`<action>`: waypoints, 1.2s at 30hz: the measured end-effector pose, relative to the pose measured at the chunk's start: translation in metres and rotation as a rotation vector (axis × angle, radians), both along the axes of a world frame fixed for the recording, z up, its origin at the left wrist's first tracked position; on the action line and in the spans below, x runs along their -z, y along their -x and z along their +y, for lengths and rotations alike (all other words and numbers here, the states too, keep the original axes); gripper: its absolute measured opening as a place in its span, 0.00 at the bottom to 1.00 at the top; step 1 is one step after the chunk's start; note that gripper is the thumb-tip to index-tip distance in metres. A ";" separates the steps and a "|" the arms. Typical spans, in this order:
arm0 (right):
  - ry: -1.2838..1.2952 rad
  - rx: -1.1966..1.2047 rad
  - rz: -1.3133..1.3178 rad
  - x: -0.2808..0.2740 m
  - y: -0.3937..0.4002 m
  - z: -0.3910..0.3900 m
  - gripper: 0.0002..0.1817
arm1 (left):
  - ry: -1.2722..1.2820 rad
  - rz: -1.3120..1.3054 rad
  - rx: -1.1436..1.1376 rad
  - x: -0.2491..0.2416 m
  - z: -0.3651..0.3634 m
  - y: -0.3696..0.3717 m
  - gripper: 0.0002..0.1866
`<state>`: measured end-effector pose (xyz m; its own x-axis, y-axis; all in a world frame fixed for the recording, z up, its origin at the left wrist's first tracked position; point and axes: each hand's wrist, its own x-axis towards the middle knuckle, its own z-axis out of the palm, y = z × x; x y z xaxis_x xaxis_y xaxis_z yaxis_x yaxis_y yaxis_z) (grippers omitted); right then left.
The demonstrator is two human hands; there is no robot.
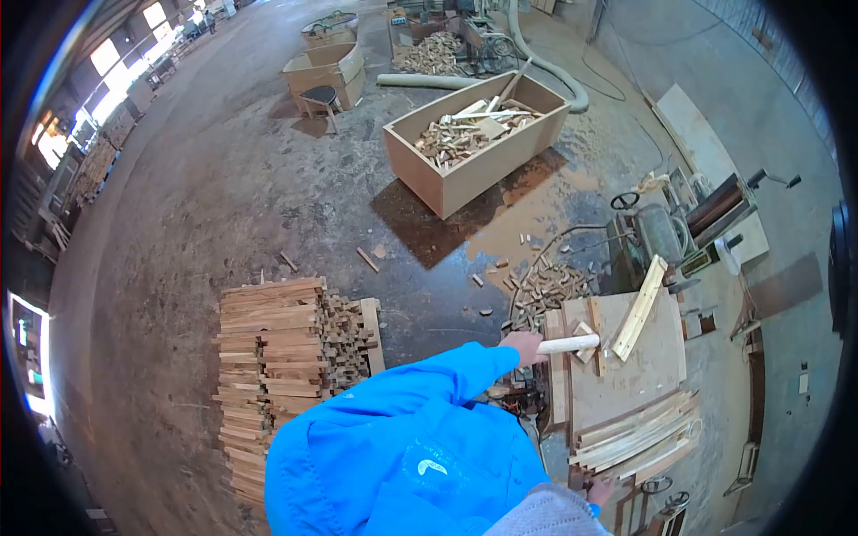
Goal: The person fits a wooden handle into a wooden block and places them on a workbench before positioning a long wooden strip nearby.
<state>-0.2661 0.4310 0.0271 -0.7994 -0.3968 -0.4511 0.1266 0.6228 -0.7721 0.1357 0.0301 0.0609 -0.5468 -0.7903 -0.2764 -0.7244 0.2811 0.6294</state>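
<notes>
My left hand (521, 349), at the end of a blue sleeve, is closed round one end of a pale round stick (569, 344). The stick points right over the work table (626, 393). Near its far end lie short wooden pieces (595, 335) and a long yellowish board (640, 310). Lower down, my right hand (601, 490) is beside the near edge of a pile of thin wooden strips (635, 438). Its fingers are too small and partly hidden to make out.
A large stack of cut wood (273, 348) stands on the floor at left. Farther off is a wooden box (500, 165) of offcuts. Scraps (554, 286) lie beside a machine (651, 237) behind the table. Cardboard boxes (326, 71) stand at the back.
</notes>
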 end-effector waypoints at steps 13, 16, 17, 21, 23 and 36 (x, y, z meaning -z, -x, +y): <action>-0.188 0.038 0.153 0.003 0.050 0.030 0.31 | 0.000 -0.099 0.001 -0.006 0.002 0.008 0.32; 0.004 0.271 0.250 0.023 0.058 0.034 0.29 | -0.003 -0.098 -0.009 -0.004 0.002 0.009 0.33; 0.059 0.300 0.321 0.044 0.071 0.043 0.29 | 0.000 -0.100 -0.012 -0.006 0.001 0.009 0.33; -0.031 0.245 0.630 -0.002 0.054 0.014 0.30 | -0.008 -0.146 -0.011 -0.004 0.000 0.015 0.30; -0.003 0.181 0.607 -0.037 0.040 -0.013 0.30 | -0.010 -0.171 0.007 0.000 -0.003 0.021 0.30; 0.165 -0.438 0.446 -0.070 -0.053 -0.146 0.28 | -0.052 -0.111 0.057 0.003 -0.012 0.024 0.30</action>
<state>-0.2133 0.2845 0.0966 -0.6446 -0.7643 -0.0180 -0.4677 0.4128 -0.7816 0.1119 0.0184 0.0575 -0.5538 -0.7421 -0.3776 -0.7745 0.2926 0.5608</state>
